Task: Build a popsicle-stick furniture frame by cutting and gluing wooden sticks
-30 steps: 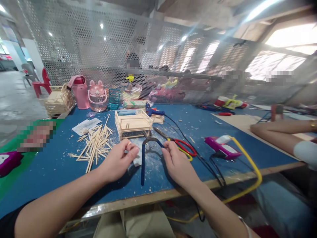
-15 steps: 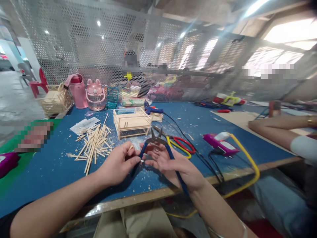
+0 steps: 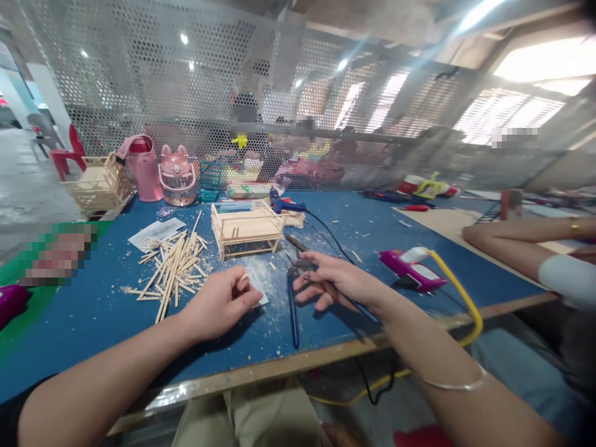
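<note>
My left hand (image 3: 221,304) is closed above the blue table, its fingers curled on a small pale wooden piece (image 3: 244,277) that shows only at the fingertips. My right hand (image 3: 333,280) is loosely curled over blue-handled pliers (image 3: 293,313), whose legs are spread apart. One handle slants towards the table's front edge, and the other runs beneath my hand and wrist. A small model of wooden sticks (image 3: 249,234), shaped like a railed bed, stands beyond my hands. Left of it lies a heap of loose wooden sticks (image 3: 176,267).
Behind the model are a blue glue gun (image 3: 291,205), a pink bottle (image 3: 146,171) and a pink-lidded jug (image 3: 177,180). At right lies a purple device (image 3: 410,273) beside a yellow cord (image 3: 459,288). Another person's arm (image 3: 521,234) rests on the table's right. Perforated metal screen (image 3: 153,81) lines the back.
My right hand has moved away from the left, rightwards, and turned over with the pliers, whose jaws pointed up before. My left hand has hardly moved.
</note>
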`<state>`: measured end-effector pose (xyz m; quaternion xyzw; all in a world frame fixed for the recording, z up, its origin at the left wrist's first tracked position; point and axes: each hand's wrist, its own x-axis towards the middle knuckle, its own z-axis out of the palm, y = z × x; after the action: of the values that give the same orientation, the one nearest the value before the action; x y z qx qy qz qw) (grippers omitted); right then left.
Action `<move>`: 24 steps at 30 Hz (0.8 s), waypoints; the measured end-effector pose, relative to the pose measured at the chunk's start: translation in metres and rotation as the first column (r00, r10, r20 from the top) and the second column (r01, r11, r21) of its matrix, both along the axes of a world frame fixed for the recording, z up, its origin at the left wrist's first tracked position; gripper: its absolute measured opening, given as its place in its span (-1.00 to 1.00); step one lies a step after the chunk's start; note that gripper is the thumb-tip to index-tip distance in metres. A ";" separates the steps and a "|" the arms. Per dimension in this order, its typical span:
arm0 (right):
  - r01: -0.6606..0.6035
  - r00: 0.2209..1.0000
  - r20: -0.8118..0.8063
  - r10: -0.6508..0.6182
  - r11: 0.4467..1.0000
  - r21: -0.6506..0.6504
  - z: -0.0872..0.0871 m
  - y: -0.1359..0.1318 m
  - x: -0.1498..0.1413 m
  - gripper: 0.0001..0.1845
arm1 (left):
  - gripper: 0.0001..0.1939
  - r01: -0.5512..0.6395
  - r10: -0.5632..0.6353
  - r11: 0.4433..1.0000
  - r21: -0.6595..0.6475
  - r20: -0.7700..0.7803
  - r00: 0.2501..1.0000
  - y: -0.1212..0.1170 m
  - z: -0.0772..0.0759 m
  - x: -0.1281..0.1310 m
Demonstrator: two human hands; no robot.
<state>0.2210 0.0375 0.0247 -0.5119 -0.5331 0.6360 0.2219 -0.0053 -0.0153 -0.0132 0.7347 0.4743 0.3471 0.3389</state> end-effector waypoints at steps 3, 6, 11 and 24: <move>-0.008 0.935 0.351 -0.051 0.986 0.164 -0.007 0.011 -0.006 -0.47 | -0.70 0.005 -0.005 1.000 0.004 -0.009 1.000 -0.001 0.002 0.001; -0.254 0.678 0.723 -0.135 0.879 0.402 -0.010 0.013 -0.007 -0.60 | -0.71 0.008 -0.008 1.000 0.008 -0.011 1.000 -0.003 0.003 0.002; -0.525 0.248 0.899 -0.360 0.730 0.437 -0.002 0.015 0.007 -0.70 | -0.70 0.020 -0.021 1.000 0.009 0.021 1.000 -0.003 0.003 0.001; -0.500 0.348 0.919 -0.186 0.792 0.350 -0.001 0.036 0.046 -0.44 | -0.68 -0.008 0.045 0.994 -0.111 0.334 0.942 -0.005 0.007 0.001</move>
<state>0.2672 0.0736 0.0235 -0.6244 -0.7780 0.0572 -0.0396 -0.0047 -0.0199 -0.0058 0.6389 0.4376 0.4456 0.4491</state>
